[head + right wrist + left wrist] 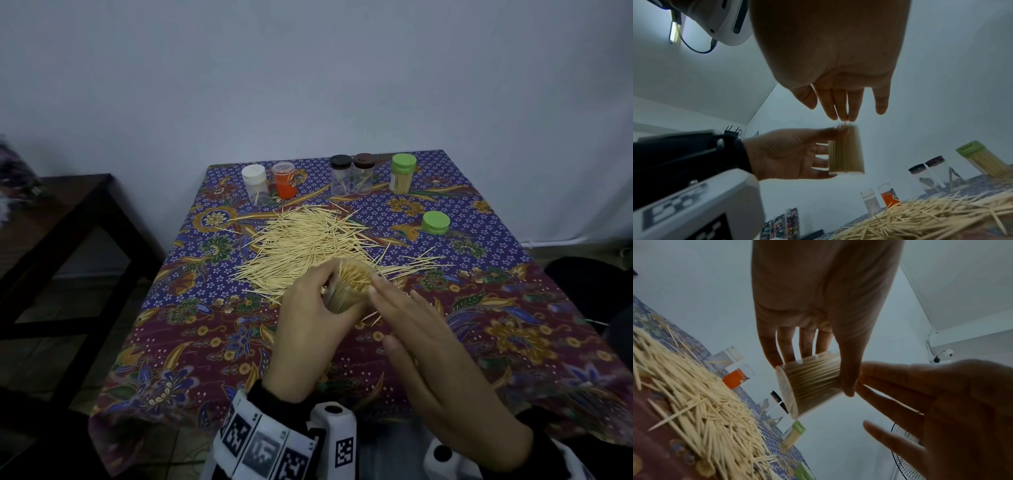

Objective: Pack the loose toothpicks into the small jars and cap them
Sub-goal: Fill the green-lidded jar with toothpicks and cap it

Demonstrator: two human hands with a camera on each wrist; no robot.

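My left hand point(317, 308) grips a clear jar point(349, 291) packed full of toothpicks, held above the table with its mouth open; the jar point(809, 384) shows its base in the left wrist view. My right hand point(407, 318) has straight fingers, and its fingertips point(842, 117) touch the toothpick tips at the mouth of the jar point(845, 154). A big pile of loose toothpicks point(308, 246) lies on the patterned tablecloth point(513, 325) beyond the hands. A loose green cap point(435, 222) lies to the right of the pile.
Along the far table edge stand a white-capped jar point(255, 185), an orange jar point(284, 180), two dark-capped jars point(352, 174) and a green-capped jar full of toothpicks point(403, 173). A dark side table point(68, 219) stands to the left.
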